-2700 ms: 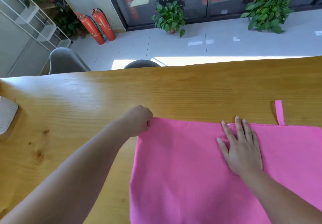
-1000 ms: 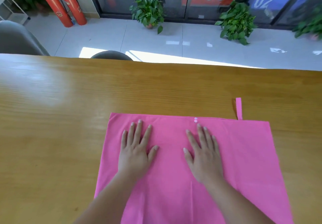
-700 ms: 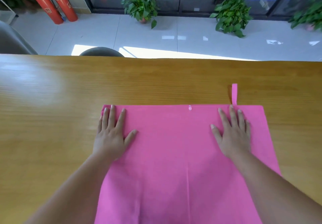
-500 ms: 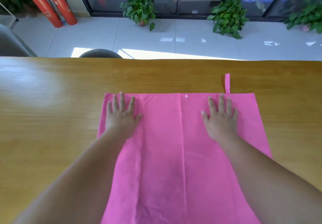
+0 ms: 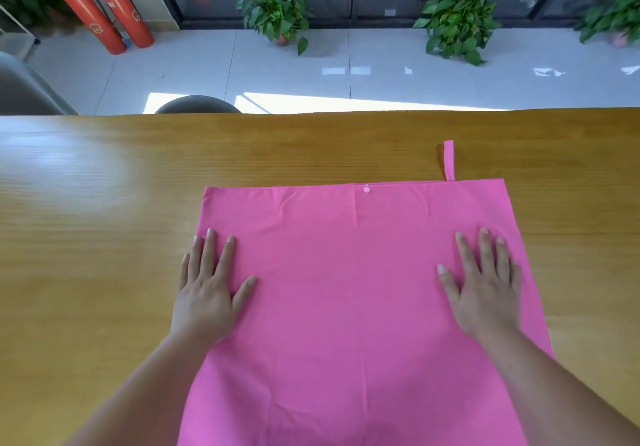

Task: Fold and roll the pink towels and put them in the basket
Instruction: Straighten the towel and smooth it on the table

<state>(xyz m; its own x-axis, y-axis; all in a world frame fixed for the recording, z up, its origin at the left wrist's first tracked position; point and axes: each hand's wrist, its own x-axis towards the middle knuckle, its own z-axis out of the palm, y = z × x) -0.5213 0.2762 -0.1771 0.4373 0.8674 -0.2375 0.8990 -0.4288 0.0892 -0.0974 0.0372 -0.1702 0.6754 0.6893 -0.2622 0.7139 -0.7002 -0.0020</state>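
Head view: a pink rectangular cloth towel (image 5: 353, 289) is seen spread flat on the glossy yellow-brown wooden worktop (image 5: 104, 237). It lies directly in front of the person, from the centre of the frame down to 6 o'clock, where its near end is cut off.

The left hand (image 5: 207, 293) is laid palm-down on the towel's 9 o'clock edge, with its outer fingers overlapping onto the wood. The right hand (image 5: 485, 289) is laid palm-down just inside the 3 o'clock edge. Both hands are fully opened, fingers straight and slightly spread, and nothing is gripped by either. This flat pressure at the two sides is judged to be applied so that the cloth is smoothed and pinned square before a fold is made.

The far hem is pointed toward 12 o'clock. A small white round snap (image 5: 366, 189) is set at its middle, and a narrow pink hanging loop (image 5: 449, 159) is projected toward 12 o'clock from near the 1 o'clock corner. The long axis appears to be run from 6 to 12 o'clock, along a faint centre crease, though the full length cannot be confirmed. No basket is shown.
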